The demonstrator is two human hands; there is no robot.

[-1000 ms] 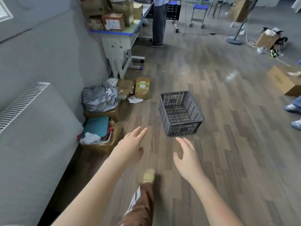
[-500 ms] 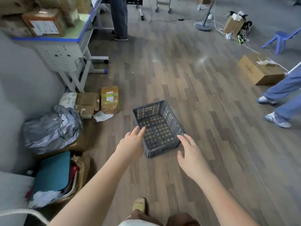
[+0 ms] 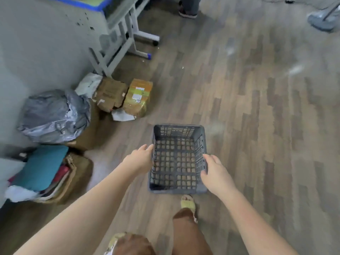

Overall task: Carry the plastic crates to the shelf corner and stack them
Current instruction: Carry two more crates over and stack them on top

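A dark grey plastic crate (image 3: pixel 177 189) with lattice walls stands empty on the wood floor just ahead of my feet. My left hand (image 3: pixel 139 158) is on its left wall, with the fingertips at the rim. On the opposite rim, my right hand (image 3: pixel 214 171) has its thumb on the inside and its fingers over the edge. The crate rests flat on the floor. No second crate or shelf is in view.
Along the grey wall at left lie a grey plastic bag (image 3: pixel 55 116), cardboard boxes (image 3: pixel 125 96) and a basket of cloth and books (image 3: pixel 47 173). A desk frame (image 3: pixel 125 39) stands behind them. Another person's shoe (image 3: pixel 187 12) is at the top.
I have stepped up to the crate and bent over it. Both hands went from hovering short of it to resting on its side walls.
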